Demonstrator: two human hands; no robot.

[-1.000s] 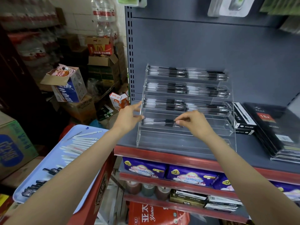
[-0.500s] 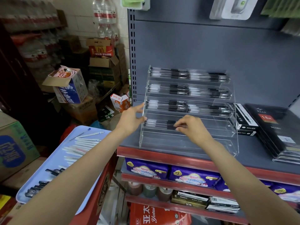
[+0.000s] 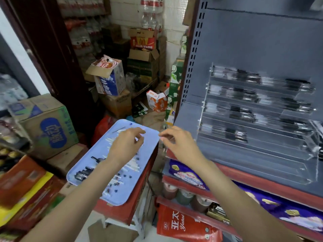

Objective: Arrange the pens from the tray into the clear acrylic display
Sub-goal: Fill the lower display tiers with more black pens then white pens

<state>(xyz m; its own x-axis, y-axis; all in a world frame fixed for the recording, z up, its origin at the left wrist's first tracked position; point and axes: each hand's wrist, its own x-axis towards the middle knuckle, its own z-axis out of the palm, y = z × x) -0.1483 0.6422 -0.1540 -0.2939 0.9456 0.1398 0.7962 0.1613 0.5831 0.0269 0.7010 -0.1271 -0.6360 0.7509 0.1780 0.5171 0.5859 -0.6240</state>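
A light blue tray lies on a red stand at lower centre, holding several white pens and dark-capped pens. My left hand hovers over the middle of the tray with loosely curled fingers and nothing in it. My right hand hangs just past the tray's right edge, thumb and forefinger close together, no pen visible in them. The clear acrylic display stands on the grey shelf at right. Its upper tiers hold black-and-clear pens; its lowest tiers look bare.
Cardboard boxes are stacked on the left and at the back. The red shelf edge runs below the display, with purple packs under it. A red bag sits low at centre. The image is motion-blurred.
Both hands left the display's fourth tier and swung down-left to the tray. The view turned left with them, and the pens placed on that tier stay there.
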